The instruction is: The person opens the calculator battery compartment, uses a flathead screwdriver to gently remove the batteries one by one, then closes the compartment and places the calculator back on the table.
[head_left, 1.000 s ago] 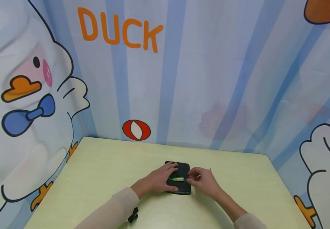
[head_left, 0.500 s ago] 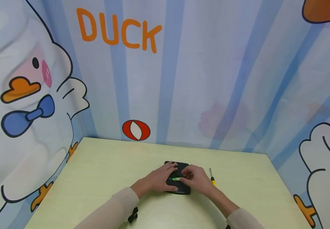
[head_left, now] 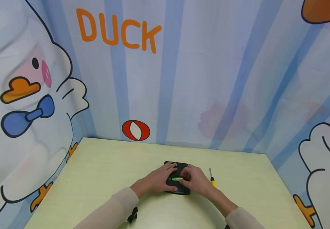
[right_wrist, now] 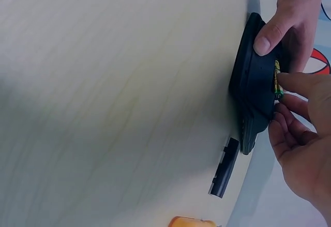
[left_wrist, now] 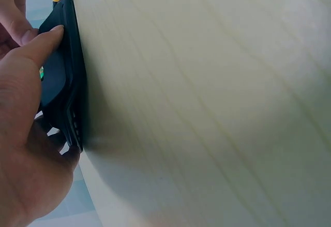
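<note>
A black calculator-like device lies on the table with its battery slot upward; its underside is hidden. My left hand holds its left part, thumb along the near edge and fingers at the far edge. In the slot sits a slim green battery. My right hand pinches the battery's right end between thumb and forefinger, as the right wrist view shows with the battery close up. A narrow black cover strip lies on the table beside the device, hidden in the head view.
A yellow-and-black screwdriver lies just right of my right hand, shaft pointing away. The pale wooden table ends at a duck-patterned curtain behind and at both sides. A black strap piece shows at my left sleeve.
My right hand has moved left over the device and onto the battery's right end, uncovering the screwdriver. My left hand has stayed in place.
</note>
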